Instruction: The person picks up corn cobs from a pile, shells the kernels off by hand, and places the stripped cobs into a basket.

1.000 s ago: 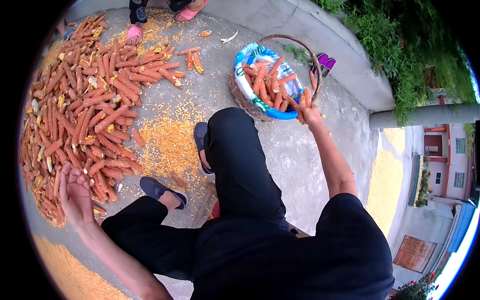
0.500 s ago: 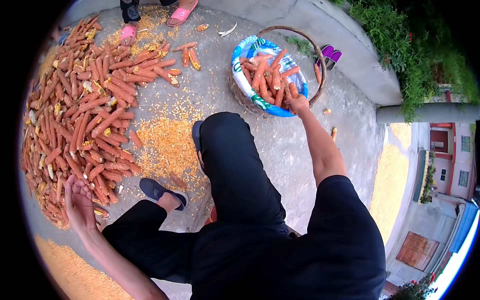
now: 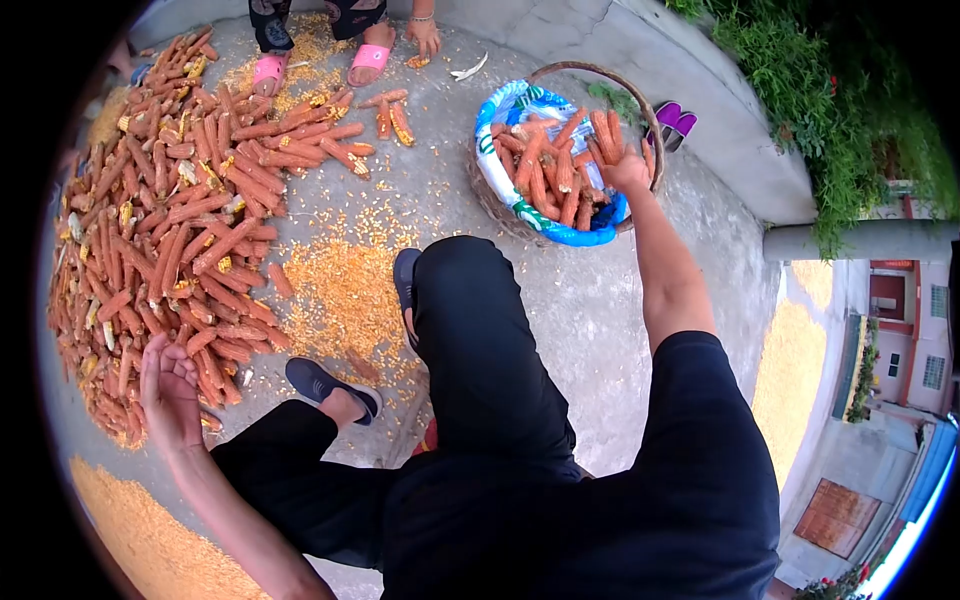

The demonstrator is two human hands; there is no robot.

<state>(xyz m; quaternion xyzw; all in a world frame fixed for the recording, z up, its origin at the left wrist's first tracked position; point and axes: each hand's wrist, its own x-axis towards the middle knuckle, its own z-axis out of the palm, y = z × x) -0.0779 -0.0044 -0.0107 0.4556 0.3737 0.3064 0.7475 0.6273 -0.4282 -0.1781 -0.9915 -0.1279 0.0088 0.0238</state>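
My right hand (image 3: 628, 172) is closed on corn cobs (image 3: 606, 135) at the right side of the basket (image 3: 487, 190), which has a blue and white lining (image 3: 498, 108) and more reddish cobs (image 3: 550, 170) inside. My left hand (image 3: 172, 393) is empty, palm up with its fingers apart and slightly curled. It is at the lower edge of a large pile of cobs (image 3: 185, 220), some with yellow kernels left on them.
Loose kernels (image 3: 345, 295) lie on the concrete by my shoes. Another person's hand (image 3: 424, 36) and pink slippers (image 3: 370, 62) are at the top. Purple shoes (image 3: 682, 127) stand behind the basket, near a low wall (image 3: 740, 160).
My right hand has moved from the basket's near rim toward its right side, with cobs in it. The other person's hand has come down to the ground. My left hand stays nearly still.
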